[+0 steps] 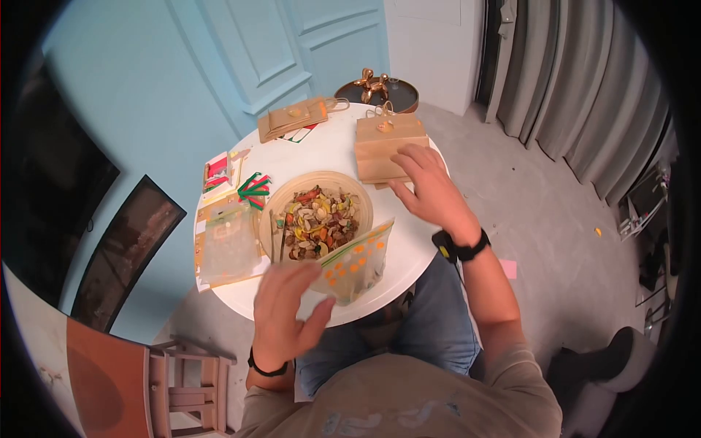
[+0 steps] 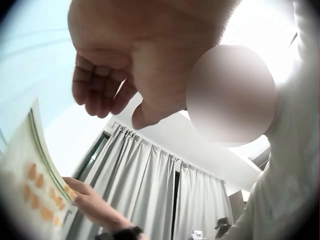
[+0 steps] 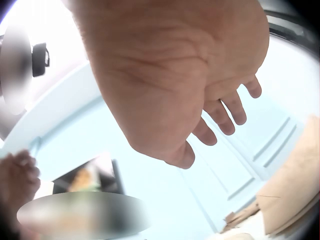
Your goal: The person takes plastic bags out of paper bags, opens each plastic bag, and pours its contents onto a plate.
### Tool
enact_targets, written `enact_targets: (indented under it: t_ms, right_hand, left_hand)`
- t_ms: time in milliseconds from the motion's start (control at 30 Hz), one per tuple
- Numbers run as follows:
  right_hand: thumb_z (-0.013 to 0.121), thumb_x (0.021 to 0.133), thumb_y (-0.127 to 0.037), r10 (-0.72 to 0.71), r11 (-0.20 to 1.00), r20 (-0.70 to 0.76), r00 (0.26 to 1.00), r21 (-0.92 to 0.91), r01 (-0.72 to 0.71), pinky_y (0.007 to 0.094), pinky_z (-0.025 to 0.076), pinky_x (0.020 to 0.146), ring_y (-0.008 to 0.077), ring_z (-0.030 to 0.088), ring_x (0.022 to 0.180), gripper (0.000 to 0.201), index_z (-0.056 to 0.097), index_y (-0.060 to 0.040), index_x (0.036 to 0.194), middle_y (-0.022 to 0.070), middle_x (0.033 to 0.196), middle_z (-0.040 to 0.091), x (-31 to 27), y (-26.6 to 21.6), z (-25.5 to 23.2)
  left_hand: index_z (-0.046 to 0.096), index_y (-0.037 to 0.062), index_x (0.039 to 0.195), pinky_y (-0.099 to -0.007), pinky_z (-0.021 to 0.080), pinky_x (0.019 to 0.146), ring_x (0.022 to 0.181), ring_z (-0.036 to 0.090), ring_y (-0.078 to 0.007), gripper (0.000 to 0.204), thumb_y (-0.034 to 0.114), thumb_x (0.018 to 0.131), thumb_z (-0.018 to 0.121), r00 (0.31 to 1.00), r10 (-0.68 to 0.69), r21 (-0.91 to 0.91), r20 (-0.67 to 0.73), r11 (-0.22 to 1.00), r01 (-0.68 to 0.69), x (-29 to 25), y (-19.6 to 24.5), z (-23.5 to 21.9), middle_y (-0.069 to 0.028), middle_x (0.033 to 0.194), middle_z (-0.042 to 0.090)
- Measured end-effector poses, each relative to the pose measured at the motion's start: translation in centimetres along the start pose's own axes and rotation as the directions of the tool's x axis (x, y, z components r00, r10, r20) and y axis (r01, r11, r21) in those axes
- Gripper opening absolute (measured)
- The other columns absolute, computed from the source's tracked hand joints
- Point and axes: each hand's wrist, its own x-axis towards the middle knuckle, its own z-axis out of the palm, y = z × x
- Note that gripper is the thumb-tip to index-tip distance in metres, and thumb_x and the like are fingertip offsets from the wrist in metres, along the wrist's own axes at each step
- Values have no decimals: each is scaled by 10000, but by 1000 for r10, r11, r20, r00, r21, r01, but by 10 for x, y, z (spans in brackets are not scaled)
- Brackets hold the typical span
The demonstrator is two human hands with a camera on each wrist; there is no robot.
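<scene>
A clear zip bag [image 1: 355, 269] with orange dots and a green-edged top stands at the table's near side; the left wrist view shows its dotted face up close. My left hand [image 1: 287, 310] is just left of that bag, fingers loosely bent, thumb apart, and nothing held. Over the table's right side hangs my right hand [image 1: 432, 191], its fingers extended and without a thing in them. Its fingertips overlap the near edge of a brown paper bag [image 1: 387, 155] in the head view. Behind the zip bag, a wide tan bowl [image 1: 367, 206] holds a mix of dried pieces [image 1: 321, 219].
On the round white table [image 1: 412, 241], flat paper bags [image 1: 294, 117] lie at the back. Green and red ties [image 1: 254, 191], cards [image 1: 217, 175] and translucent bags [image 1: 230, 244] occupy the left. Behind stands a side table with a copper balloon-dog figure [image 1: 372, 86].
</scene>
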Motion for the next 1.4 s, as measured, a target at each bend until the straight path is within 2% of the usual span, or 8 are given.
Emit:
enact_targets:
  t_ms: [133, 267, 400, 567, 800, 1067, 1200, 1400]
  right_hand:
    - [760, 948, -146, 65, 974, -10, 998, 219, -61, 490, 514, 1021, 430, 649, 1116, 296, 702, 19, 1187, 211, 1096, 709, -40, -67, -42]
    - [752, 951, -138, 18, 933, 137, 990, 353, -65, 482, 539, 960, 404, 679, 1040, 282, 712, 6, 1189, 203, 1034, 705, -65, -103, -53]
    - [735, 962, -130, -54, 951, 171, 984, 309, -1, 478, 538, 944, 399, 682, 1008, 309, 690, -4, 1241, 205, 1014, 705, -76, -116, -42]
    - [718, 971, -115, -26, 963, 326, 945, 261, -64, 498, 536, 898, 419, 686, 955, 431, 616, -18, 1378, 218, 980, 707, -82, -120, -28]
    - [695, 968, -64, 37, 931, 283, 958, 338, -136, 505, 545, 850, 426, 687, 918, 408, 610, -16, 1364, 214, 953, 700, -84, -128, -19]
    - [673, 949, -15, -51, 922, 264, 963, 383, -56, 510, 539, 812, 424, 681, 907, 326, 615, -36, 1269, 200, 927, 679, -84, -130, -5]
    - [661, 906, 14, -88, 917, 311, 946, 397, -45, 498, 541, 823, 401, 683, 909, 341, 635, -41, 1241, 175, 928, 670, -81, -132, -8]
    - [670, 859, 16, -265, 906, 242, 933, 393, 155, 459, 544, 826, 348, 681, 907, 304, 660, -51, 1156, 126, 949, 661, -79, -128, -6]
  left_hand:
    - [706, -42, 1215, -461, 543, 945, 1094, 664, -416, 388, 46, 857, 826, 991, -108, 227, 75, 970, 89, 9, -14, 10, -198, 1159, 719]
    - [726, -25, 1109, -469, 550, 873, 998, 669, -406, 254, 32, 873, 801, 985, -106, 152, 136, 985, 85, -3, -33, 23, -187, 1053, 713]
    - [711, 9, 962, -473, 534, 755, 870, 679, -388, 131, 29, 879, 810, 973, -192, 114, 128, 977, 178, -4, -30, 29, -160, 911, 685]
    - [671, 34, 880, -472, 500, 685, 797, 655, -387, 180, 58, 869, 849, 984, -149, 87, 95, 986, 141, -10, -27, 36, -145, 832, 650]
    - [497, 61, 723, -468, 402, 596, 669, 544, -351, 462, 191, 826, 927, 996, -45, 76, 79, 996, 39, -15, -31, 41, -114, 695, 513]
    - [454, 71, 657, -458, 386, 561, 629, 512, -343, 551, 254, 770, 962, 999, -19, 87, 43, 996, 15, -17, -34, 45, -113, 656, 474]
    - [527, 87, 687, -449, 454, 607, 659, 577, -327, 461, 265, 789, 940, 994, -9, 73, 106, 997, 1, -17, -34, 44, -93, 675, 550]
    - [564, 93, 706, -429, 472, 591, 660, 599, -298, 421, 272, 771, 940, 992, 54, 47, 118, 997, -60, -20, -38, 46, -73, 681, 564]
